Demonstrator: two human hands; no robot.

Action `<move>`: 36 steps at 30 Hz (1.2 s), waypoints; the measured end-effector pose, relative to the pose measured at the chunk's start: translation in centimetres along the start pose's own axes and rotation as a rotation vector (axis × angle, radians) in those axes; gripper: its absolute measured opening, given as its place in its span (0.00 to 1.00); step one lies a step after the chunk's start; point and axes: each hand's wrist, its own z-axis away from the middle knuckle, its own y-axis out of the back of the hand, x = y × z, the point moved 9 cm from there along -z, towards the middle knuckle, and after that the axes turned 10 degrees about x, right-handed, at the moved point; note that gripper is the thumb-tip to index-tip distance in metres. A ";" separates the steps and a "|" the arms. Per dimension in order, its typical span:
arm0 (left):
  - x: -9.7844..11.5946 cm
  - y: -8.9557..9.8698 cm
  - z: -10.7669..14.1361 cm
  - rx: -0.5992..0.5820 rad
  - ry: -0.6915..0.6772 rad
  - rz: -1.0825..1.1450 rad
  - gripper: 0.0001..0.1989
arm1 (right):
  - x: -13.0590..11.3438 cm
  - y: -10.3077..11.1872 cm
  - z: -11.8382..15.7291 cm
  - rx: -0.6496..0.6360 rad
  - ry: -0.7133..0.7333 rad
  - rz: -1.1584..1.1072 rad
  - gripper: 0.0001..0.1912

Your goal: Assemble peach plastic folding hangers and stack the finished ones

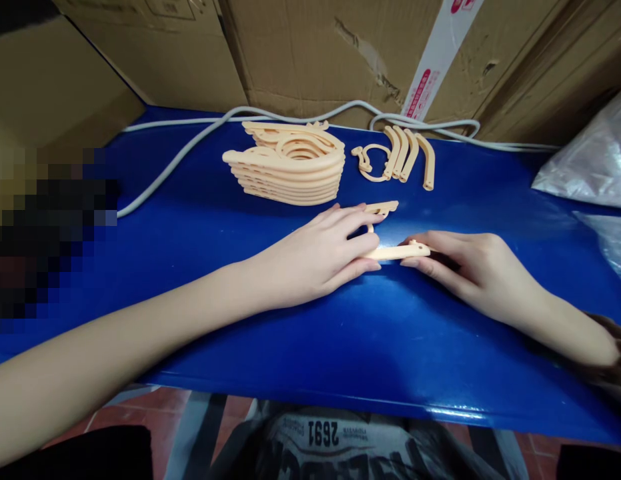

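A cream plastic piece (397, 252) lies low over the blue table between my two hands. My left hand (335, 250) rests over its left part, thumb and fingers closed round it. At its right end, my right hand (460, 263) holds the tip near a small hole between thumb and fingers. Another arm of the cream piece shows just beyond my left fingertips. Behind my left hand stands a stack of cream folded hanger-like parts (290, 170). To its right lie several curved cream arms (403, 153) and a cream ring-shaped piece (374, 163).
The blue table (310, 353) has its front edge near my body. A grey-white cable (190, 143) runs along the back, before cardboard boxes (310, 60). Clear plastic bags (593, 157) sit at the right. A blurred dark area covers the left side.
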 end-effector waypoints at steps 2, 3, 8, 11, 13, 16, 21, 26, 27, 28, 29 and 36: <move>0.0 0.0 0.0 0.000 0.001 0.001 0.13 | -0.1 0.0 0.0 0.003 0.010 0.009 0.19; 0.0 0.0 0.0 0.000 0.002 0.001 0.13 | -0.1 0.0 -0.1 0.003 0.013 0.013 0.19; 0.0 0.0 0.0 0.002 0.000 -0.005 0.13 | -0.1 0.0 0.0 0.006 0.013 0.028 0.18; 0.1 -0.1 0.0 -0.004 0.003 -0.003 0.13 | -0.1 0.1 0.0 0.010 0.012 0.032 0.17; 0.1 0.0 0.0 -0.004 0.004 -0.003 0.13 | -0.2 0.1 0.1 0.013 0.014 0.031 0.17; 0.1 0.0 0.0 -0.011 0.009 -0.006 0.12 | -0.2 0.1 0.1 0.016 0.018 0.028 0.16; 0.1 -0.1 0.0 -0.015 0.006 -0.029 0.13 | -0.3 0.0 0.0 0.022 0.024 0.023 0.15; 0.2 -0.5 0.2 -0.027 -0.011 -0.085 0.14 | -0.4 0.1 -0.1 0.011 0.047 0.023 0.14; 0.2 -0.6 0.2 -0.030 -0.013 -0.095 0.14 | -0.4 0.1 -0.1 0.008 0.051 0.023 0.14; 0.2 -0.6 0.2 -0.032 -0.014 -0.101 0.14 | -0.5 0.1 -0.1 0.007 0.056 0.023 0.14; 0.2 -0.7 0.2 -0.034 -0.016 -0.106 0.14 | -0.5 0.1 -0.1 0.005 0.061 0.024 0.14; 0.3 -0.7 0.3 -0.035 -0.027 -0.131 0.15 | -0.6 0.1 0.0 0.003 0.078 0.030 0.14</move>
